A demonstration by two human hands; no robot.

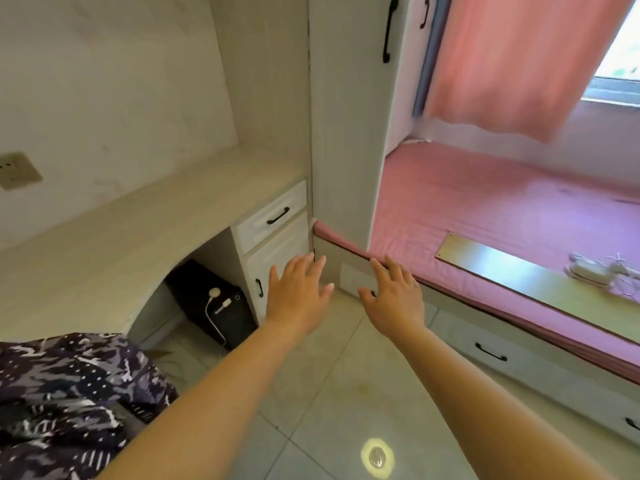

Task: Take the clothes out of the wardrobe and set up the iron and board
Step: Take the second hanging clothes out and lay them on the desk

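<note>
The wardrobe [349, 133], a tall pale cabinet whose closed door carries a long black vertical handle [388, 31], rises straight ahead of and above both hands, its long axis upright, with the pink-sheeted bed [485, 209] beyond the right hand and the pale tabletop [121, 230] beyond the left. No clothes, iron or board can be made out, so the handle looks like the first thing to reach. The left hand [299, 294] and right hand [394, 294] hover side by side, fingers spread, holding nothing, the right slightly nearer the handle; no readable writing shows.
</note>
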